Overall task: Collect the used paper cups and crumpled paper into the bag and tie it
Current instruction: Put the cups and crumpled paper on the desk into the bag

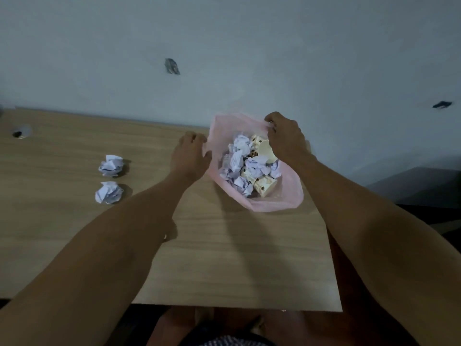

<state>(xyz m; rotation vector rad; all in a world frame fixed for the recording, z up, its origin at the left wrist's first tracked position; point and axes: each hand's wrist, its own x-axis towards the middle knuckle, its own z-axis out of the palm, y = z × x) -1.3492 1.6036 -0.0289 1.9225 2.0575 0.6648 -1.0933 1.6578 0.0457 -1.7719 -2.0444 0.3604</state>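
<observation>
A thin pink plastic bag (287,196) lies open on the wooden table (224,258) near its far right corner. Inside it are several crumpled white papers (237,158) and cream paper cups (265,187). My left hand (190,156) pinches the bag's left rim. My right hand (285,138) pinches the far rim, above a cream cup (265,151). Two crumpled paper balls lie on the table to the left, one (111,165) farther and one (108,192) nearer.
A pale wall (224,46) rises right behind the table. A small round hole or grommet (18,133) sits at the table's far left. The table's right edge runs just beside the bag. My knees show below the front edge.
</observation>
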